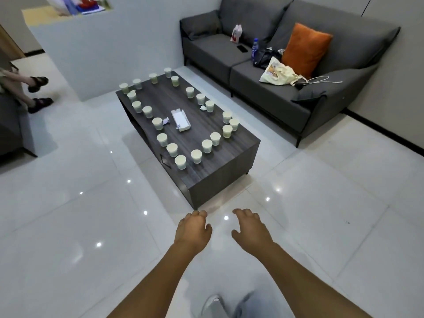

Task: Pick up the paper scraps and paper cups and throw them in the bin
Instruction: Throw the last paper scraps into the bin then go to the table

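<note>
While both arms reach forward low in the frame, the left hand (193, 228) and right hand (251, 228) hang loosely spread and empty, short of the coffee table (220, 171) at centre, where paper cups (180, 162) ring paper scraps (165, 121); no bin shows.

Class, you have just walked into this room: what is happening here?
A person stands short of a dark coffee table, left hand and right hand stretched forward, both empty. Many paper cups ring the tabletop around an open white box, with paper scraps beside them. Nothing is picked up yet; no bin shows.
</note>
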